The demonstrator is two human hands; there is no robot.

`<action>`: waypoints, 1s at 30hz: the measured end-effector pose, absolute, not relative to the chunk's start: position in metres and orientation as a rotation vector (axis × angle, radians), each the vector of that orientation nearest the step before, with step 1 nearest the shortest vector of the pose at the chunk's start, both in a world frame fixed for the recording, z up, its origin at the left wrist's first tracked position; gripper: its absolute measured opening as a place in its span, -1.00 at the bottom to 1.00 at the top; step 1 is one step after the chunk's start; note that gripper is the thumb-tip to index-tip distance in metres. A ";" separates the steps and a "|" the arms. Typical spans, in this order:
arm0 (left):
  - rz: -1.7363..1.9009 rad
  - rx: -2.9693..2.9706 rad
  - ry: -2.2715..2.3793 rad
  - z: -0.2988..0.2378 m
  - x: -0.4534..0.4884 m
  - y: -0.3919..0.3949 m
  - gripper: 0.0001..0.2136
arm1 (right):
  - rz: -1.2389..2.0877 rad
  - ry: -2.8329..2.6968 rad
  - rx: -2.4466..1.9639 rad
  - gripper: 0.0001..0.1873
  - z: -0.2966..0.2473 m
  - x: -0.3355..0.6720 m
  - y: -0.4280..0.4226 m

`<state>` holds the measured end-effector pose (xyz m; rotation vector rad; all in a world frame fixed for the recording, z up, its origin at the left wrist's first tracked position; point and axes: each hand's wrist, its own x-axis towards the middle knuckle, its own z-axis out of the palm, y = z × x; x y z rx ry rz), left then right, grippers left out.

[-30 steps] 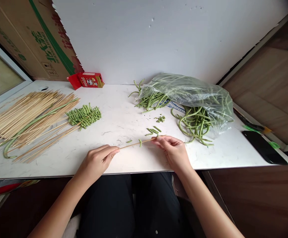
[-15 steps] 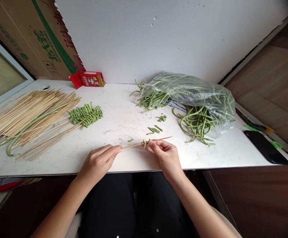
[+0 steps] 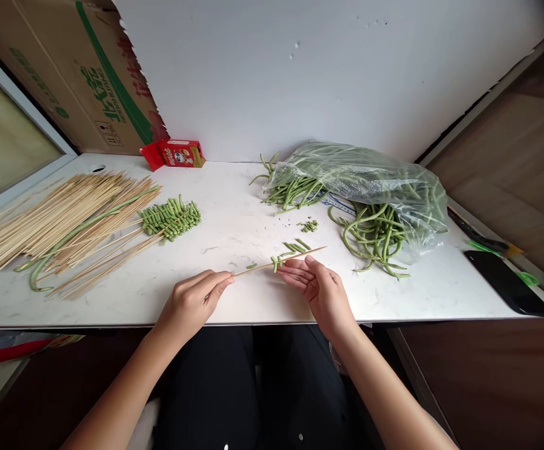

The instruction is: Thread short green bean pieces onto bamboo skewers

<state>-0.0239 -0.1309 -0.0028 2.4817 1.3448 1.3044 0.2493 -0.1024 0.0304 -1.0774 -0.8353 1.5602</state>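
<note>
My left hand (image 3: 197,301) pinches the blunt end of a thin bamboo skewer (image 3: 253,269), whose point is toward the right. Two short green bean pieces (image 3: 276,264) are threaded crosswise near its middle. My right hand (image 3: 316,284) is beside the skewer with its fingers stretched out, palm partly turned up, gripping nothing. Just beyond the skewer lie several cut bean pieces (image 3: 297,246), and a single bean piece (image 3: 252,265) rests nearer my left hand. Further back is a small heap of bean ends (image 3: 309,225).
Many bare skewers (image 3: 65,212) cover the left side, with a long bean across them. Filled bean skewers (image 3: 171,219) lie beside. A clear plastic bag (image 3: 361,169) of long beans (image 3: 375,231) is at the back right. A red box (image 3: 182,154) and a black phone (image 3: 506,282) are also there.
My right fingers have let go of the bean piece on the skewer and opened out, moving slightly right. My left hand keeps its pinch. The view has shifted a little.
</note>
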 end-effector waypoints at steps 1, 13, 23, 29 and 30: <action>1.314 2.471 1.352 -0.003 -0.024 -0.131 -0.85 | 1.546 -0.863 -1.081 -0.50 0.032 0.251 -0.101; 1.375 2.247 1.670 0.002 -0.041 -0.124 -0.91 | 0.452 -2.212 -1.191 -0.74 0.028 0.213 -0.085; 1.363 2.233 1.630 -0.002 -0.041 -0.123 -0.90 | 0.513 -2.119 -1.212 -0.90 0.030 0.226 -0.065; 1.328 2.397 1.503 -0.007 -0.039 -0.125 -0.86 | 0.982 -1.479 -1.229 -0.55 0.023 0.280 -0.055; 1.321 2.412 1.495 -0.008 -0.039 -0.125 -0.86 | 1.003 -1.380 -1.229 -0.54 0.021 0.286 -0.055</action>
